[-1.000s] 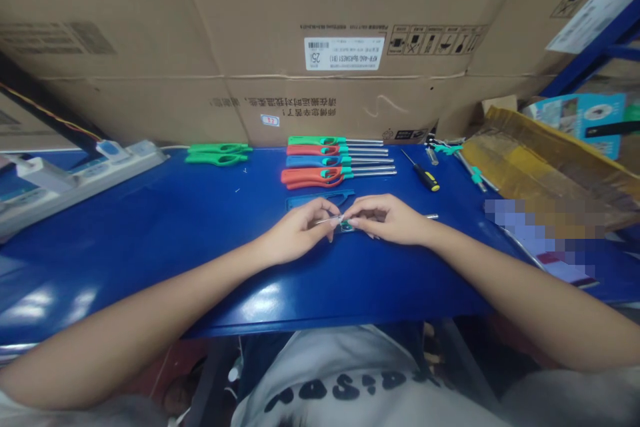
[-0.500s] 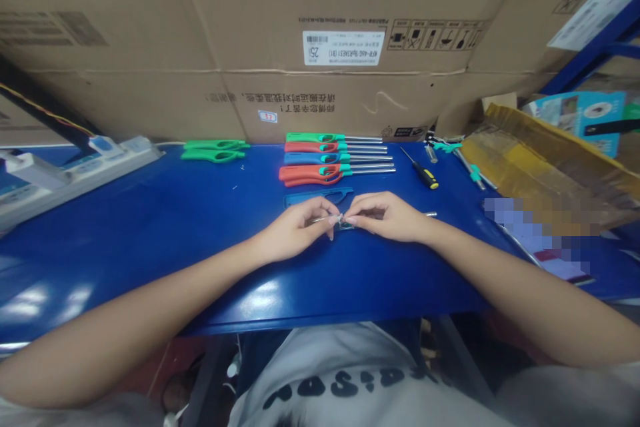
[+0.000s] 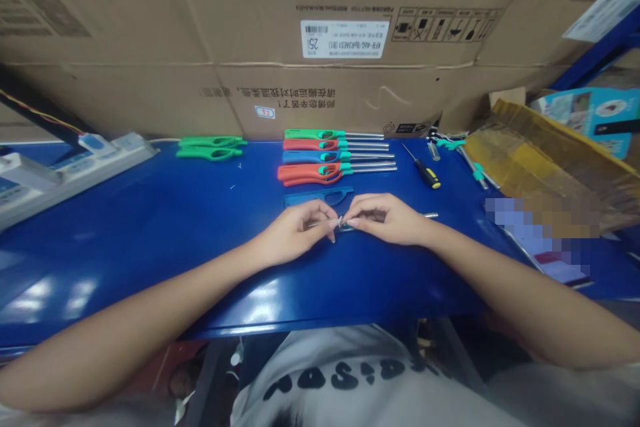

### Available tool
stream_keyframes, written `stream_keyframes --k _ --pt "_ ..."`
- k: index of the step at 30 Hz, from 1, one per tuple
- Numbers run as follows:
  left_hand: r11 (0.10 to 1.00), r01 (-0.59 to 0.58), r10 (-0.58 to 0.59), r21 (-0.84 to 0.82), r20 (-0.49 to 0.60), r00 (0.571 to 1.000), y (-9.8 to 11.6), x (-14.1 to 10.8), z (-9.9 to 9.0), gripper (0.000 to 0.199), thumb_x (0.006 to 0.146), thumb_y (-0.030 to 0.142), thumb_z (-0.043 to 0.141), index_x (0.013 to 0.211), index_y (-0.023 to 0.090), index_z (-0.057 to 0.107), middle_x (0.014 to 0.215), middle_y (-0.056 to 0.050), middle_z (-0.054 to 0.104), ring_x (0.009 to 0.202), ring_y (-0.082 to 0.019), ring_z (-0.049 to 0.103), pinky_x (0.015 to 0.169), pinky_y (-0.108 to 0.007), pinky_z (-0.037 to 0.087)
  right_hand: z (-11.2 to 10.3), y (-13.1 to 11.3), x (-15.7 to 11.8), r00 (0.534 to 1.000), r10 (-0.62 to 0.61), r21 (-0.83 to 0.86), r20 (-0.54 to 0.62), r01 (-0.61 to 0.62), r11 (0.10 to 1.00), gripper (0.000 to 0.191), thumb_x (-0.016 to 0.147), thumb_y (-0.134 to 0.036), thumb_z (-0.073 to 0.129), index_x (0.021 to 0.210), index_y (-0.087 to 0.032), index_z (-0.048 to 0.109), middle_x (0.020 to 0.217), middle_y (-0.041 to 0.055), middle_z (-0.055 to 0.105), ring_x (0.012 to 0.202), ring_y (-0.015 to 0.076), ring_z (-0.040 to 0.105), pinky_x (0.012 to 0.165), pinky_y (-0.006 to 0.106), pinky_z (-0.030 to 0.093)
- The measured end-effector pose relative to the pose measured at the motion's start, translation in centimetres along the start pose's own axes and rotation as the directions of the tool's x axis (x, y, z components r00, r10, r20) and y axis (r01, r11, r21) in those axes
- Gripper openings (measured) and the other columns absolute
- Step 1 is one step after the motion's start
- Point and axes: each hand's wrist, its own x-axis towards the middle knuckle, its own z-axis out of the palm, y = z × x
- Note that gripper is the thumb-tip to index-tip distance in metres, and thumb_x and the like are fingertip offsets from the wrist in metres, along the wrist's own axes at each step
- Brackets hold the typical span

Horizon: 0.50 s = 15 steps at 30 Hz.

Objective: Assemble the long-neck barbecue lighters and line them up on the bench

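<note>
1. I have a small metal part [image 3: 341,221] pinched between the fingers [image 3: 332,230] of my left hand [image 3: 295,235] and right hand [image 3: 385,219], over the blue tabletop [image 3: 165,247].
2. A blue plastic lighter shell [image 3: 317,197] lies just beyond.
3. Farther off sit colored utility lighters [image 3: 315,157] and a screwdriver [image 3: 427,175].

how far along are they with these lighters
Done, it seems: a row of coloured long-nosed lighters lies side by side, metal nozzles fitted. In hand: the left hand and right hand pinch a small metal part between them. Left: a blue lighter shell and two green shells lie apart, without nozzles.
</note>
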Motion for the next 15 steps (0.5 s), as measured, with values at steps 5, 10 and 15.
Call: stream_keyframes --k 5,10,15 --pt "1.0 -0.009 0.01 -0.024 0.016 1.0 0.06 -0.18 -0.13 0.025 0.097 0.039 0.06 0.102 0.014 0.064 0.086 -0.006 0.074 0.078 -0.014 0.067 0.074 -0.025 0.051 0.12 -0.02 0.06 0.998 0.066 0.016 -0.024 -0.065 0.998 0.023 0.09 -0.038 0.068 0.09 -0.016 0.075 0.083 0.0036 0.065 0.065 0.0097 0.055 0.058 0.024 0.043" --pt "0.999 -0.02 0.02 0.025 -0.008 1.0 -0.27 -0.29 -0.34 0.024 0.098 0.038 0.059 0.108 0.017 0.065 0.086 -0.003 0.073 0.072 -0.011 0.065 0.066 -0.02 0.049 0.13 -0.24 0.2 0.993 0.114 0.028 -0.018 -0.113 0.993 0.022 0.09 -0.038 0.067 0.089 -0.017 0.075 0.086 0.0048 0.067 0.068 0.0108 0.059 0.06 0.024 0.045" --pt "1.0 0.03 -0.029 0.009 -0.032 0.999 -0.28 0.03 -0.65 0.029 0.098 0.043 0.059 0.111 0.018 0.063 0.083 0.0 0.07 0.052 -0.006 0.053 0.049 -0.017 0.043 -0.09 -0.33 0.31 0.992 0.125 0.029 -0.013 -0.124 0.992 0.02 0.094 -0.032 0.063 0.096 -0.016 0.075 0.089 0.0059 0.072 0.07 0.0119 0.062 0.061 0.024 0.047"
